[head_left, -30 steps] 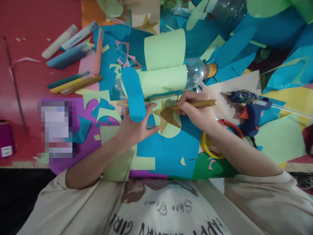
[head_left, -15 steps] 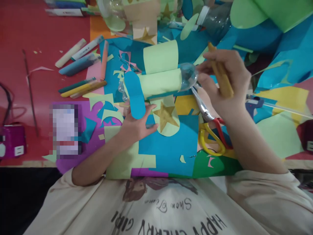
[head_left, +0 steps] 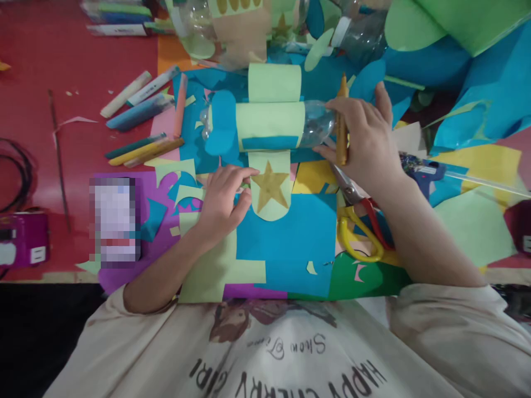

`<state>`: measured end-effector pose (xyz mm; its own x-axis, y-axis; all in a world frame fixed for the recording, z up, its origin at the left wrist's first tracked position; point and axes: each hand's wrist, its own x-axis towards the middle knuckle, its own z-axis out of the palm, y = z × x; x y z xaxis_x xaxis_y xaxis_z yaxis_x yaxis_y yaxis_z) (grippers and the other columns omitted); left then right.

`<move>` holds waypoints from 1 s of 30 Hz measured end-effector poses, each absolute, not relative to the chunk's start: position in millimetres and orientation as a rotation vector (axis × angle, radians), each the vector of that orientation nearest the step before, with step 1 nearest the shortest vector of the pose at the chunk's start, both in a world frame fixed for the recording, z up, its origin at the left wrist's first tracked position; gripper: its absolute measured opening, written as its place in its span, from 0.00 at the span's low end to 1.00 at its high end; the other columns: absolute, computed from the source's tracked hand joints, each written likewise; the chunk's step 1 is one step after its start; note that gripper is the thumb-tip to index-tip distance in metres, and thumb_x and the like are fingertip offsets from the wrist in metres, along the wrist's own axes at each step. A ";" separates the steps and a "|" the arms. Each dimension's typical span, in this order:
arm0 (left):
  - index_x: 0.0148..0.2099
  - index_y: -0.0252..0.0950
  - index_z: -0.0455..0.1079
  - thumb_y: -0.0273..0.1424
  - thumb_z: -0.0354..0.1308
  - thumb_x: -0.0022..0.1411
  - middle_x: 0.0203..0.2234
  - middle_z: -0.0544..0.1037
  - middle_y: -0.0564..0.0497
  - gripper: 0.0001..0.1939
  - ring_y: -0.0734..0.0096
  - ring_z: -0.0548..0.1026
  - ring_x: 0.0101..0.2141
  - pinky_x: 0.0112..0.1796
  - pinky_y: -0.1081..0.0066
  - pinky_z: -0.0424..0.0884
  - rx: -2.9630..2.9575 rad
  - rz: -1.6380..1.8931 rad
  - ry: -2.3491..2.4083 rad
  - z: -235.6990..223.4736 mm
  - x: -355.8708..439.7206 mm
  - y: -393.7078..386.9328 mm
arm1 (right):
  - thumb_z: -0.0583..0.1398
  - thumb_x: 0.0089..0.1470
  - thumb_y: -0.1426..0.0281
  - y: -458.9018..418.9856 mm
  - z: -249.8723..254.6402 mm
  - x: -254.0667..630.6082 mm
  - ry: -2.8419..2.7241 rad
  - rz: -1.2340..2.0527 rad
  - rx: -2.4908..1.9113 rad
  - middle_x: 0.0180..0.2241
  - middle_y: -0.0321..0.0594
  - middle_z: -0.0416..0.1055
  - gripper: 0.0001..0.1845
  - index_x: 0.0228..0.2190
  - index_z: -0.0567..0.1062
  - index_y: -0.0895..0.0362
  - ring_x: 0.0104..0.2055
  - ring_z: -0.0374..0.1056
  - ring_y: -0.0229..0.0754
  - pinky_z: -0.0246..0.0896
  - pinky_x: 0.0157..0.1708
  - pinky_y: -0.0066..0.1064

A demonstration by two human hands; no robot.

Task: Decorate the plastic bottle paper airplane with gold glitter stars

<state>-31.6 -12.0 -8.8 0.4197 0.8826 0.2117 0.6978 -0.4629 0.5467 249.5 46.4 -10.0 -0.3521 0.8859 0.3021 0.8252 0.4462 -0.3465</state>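
A clear plastic bottle (head_left: 317, 122) lies sideways, wrapped in a pale green paper band (head_left: 269, 119). Above the band sticks up a pale green flap; below it hangs a rounded tab with a gold star (head_left: 270, 187). A blue rounded paper piece (head_left: 222, 121) sits across the bottle's left end. My right hand (head_left: 367, 135) has a yellow-brown marker (head_left: 342, 121) tucked in it, while its fingers rest at the bottle's right end. Beside its raised finger is a blue oval (head_left: 369, 80); contact is unclear. My left hand (head_left: 224, 202), fingers apart, reaches the star tab's left edge.
Scissors (head_left: 360, 235) with yellow and red handles lie by my right forearm, near a blue glue gun (head_left: 423, 172). Several markers (head_left: 141, 113) lie at left above a phone (head_left: 118, 221). Paper scraps cover the blue sheet (head_left: 290, 237). Another bottle (head_left: 365, 36) lies at the back.
The bottle has rolled so the star tab hangs straight and a blue strip shows on the band. My left hand has come off the blue rounded piece. The marker stands more upright in my right hand.
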 end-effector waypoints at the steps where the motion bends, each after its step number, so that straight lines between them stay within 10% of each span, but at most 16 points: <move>1: 0.50 0.39 0.68 0.31 0.43 0.70 0.37 0.77 0.48 0.14 0.63 0.74 0.38 0.40 0.62 0.68 2.348 0.799 1.306 -9.0 -31.8 -13.1 | 0.62 0.58 0.57 44.4 -6.2 248.5 -2.277 0.166 -1.455 0.49 0.48 0.73 0.25 0.54 0.67 0.53 0.56 0.68 0.57 0.35 0.68 0.64; 11: 0.55 0.37 0.65 0.30 0.46 0.72 0.41 0.79 0.47 0.12 0.67 0.78 0.42 0.41 0.70 0.74 2.464 0.835 0.732 -12.5 -27.4 -20.7 | 0.53 0.62 0.48 15.1 20.6 225.8 -2.163 0.008 -1.557 0.44 0.48 0.65 0.26 0.51 0.62 0.54 0.49 0.69 0.56 0.68 0.44 0.49; 17: 0.65 0.40 0.56 0.38 0.46 0.74 0.57 0.71 0.41 0.21 0.57 0.69 0.59 0.55 0.58 0.71 2.343 0.686 0.823 -15.1 -28.2 -18.4 | 0.52 0.66 0.62 -9.9 22.5 199.7 -2.191 0.142 -1.345 0.41 0.45 0.68 0.13 0.50 0.62 0.51 0.32 0.73 0.45 0.63 0.20 0.32; 30: 0.69 0.41 0.53 0.43 0.42 0.75 0.60 0.67 0.39 0.26 0.53 0.69 0.59 0.54 0.57 0.72 2.408 0.541 0.863 -24.9 -25.9 -23.9 | 0.54 0.65 0.58 -6.6 19.2 199.1 -2.236 0.161 -1.329 0.42 0.53 0.73 0.20 0.51 0.60 0.58 0.38 0.76 0.53 0.74 0.30 0.42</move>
